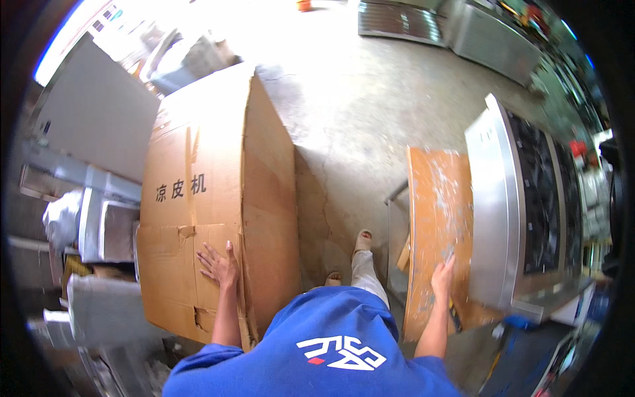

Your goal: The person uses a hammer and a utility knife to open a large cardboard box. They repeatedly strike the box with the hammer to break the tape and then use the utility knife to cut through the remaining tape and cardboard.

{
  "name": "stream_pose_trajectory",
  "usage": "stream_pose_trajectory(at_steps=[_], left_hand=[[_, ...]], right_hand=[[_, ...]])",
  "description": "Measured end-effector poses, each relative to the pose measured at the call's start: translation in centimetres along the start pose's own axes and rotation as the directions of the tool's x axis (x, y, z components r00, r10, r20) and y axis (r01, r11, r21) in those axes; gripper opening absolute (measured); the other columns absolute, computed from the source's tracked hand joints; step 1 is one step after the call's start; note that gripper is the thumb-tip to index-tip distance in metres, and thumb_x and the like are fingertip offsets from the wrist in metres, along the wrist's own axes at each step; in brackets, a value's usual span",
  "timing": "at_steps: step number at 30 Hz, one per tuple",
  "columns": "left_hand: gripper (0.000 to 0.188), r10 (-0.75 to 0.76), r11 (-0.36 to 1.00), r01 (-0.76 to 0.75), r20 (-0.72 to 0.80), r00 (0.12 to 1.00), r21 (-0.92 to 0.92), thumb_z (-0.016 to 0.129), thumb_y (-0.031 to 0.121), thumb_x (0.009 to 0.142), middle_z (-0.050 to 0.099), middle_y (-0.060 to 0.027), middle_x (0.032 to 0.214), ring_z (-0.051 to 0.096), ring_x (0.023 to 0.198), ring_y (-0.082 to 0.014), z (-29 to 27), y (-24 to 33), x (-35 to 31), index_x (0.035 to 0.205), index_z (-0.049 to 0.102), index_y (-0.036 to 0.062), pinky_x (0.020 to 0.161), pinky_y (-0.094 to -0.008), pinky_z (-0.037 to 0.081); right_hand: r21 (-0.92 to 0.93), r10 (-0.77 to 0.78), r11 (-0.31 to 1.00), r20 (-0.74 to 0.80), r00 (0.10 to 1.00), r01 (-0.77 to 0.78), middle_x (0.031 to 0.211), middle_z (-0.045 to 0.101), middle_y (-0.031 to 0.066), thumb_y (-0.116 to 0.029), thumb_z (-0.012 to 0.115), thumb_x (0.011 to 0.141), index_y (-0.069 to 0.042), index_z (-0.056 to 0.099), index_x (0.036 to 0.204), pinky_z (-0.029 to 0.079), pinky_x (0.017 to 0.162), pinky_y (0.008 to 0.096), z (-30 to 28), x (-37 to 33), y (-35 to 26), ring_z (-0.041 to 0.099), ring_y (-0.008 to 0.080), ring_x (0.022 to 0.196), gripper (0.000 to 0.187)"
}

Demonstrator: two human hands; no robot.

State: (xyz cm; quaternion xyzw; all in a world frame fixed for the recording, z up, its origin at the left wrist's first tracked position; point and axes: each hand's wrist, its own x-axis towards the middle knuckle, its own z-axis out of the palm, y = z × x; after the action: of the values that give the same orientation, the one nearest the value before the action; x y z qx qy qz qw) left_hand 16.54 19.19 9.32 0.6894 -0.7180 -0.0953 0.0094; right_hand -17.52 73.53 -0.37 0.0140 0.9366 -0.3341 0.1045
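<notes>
My left hand (pixel 219 266) lies flat on top of a large brown cardboard box (pixel 215 149), fingers spread. The box has tape, dark printing and torn spots in its near part. My right hand (pixel 443 274) is at a worn orange tabletop (pixel 433 198) with scraped patches, its fingers stretched out and a little blurred. Beside the right wrist is a black and yellow tool (pixel 454 315), partly hidden by the forearm; I cannot make out its kind.
Right of the tabletop stands a stainless steel appliance (pixel 493 205) with dark glass panels. Grey metal panels (pixel 99 109) and wrapped parts crowd the left. Farther off on the concrete floor (pixel 350 86) is a steel cabinet (pixel 493 43). My feet are between box and tabletop.
</notes>
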Motion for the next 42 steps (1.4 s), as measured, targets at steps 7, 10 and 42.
stream_pose_trajectory(at_steps=[7,10,42], left_hand=[[0.097,-0.248,0.966,0.254,-0.124,0.961,0.042,0.041,0.072,0.09,0.011,-0.0225,0.164,0.005,0.153,-0.0337,1.1,3.1,0.5,0.158,0.017,0.0085,0.119,-0.0589,0.005],[0.097,-0.295,0.954,0.298,-0.067,0.953,0.027,0.047,0.068,0.089,0.01,-0.0233,0.164,0.002,0.153,-0.0353,-0.5,3.9,-0.3,0.158,0.017,0.0066,0.119,-0.0602,0.002],[0.08,-0.936,0.057,0.957,-0.348,-0.048,-0.285,0.041,0.062,0.097,0.02,-0.0225,0.161,0.019,0.149,-0.039,4.5,22.8,16.8,0.157,0.023,0.0129,0.12,-0.054,0.018]], right_hand=[[-0.4,-0.14,0.912,-0.097,0.985,0.09,0.132,0.05,0.0332,-0.013,0.051,0.096,-0.001,0.035,0.147,0.042,0.101,0.0522,-3.9,10.5,-3.4,0.052,0.0458,0.12,0.055],[-0.587,-0.131,0.807,-0.076,0.988,0.062,0.12,0.056,0.0324,-0.019,0.055,0.096,-0.002,0.039,0.144,0.045,0.093,0.0543,-2.3,13.5,-1.6,0.056,0.0473,0.108,0.053],[-0.201,-0.105,0.861,0.828,0.551,0.467,0.101,0.066,0.0199,-0.032,0.059,0.094,0.001,0.057,0.121,0.051,0.07,0.0407,42.1,69.3,-54.8,0.065,0.0287,0.076,0.043]])
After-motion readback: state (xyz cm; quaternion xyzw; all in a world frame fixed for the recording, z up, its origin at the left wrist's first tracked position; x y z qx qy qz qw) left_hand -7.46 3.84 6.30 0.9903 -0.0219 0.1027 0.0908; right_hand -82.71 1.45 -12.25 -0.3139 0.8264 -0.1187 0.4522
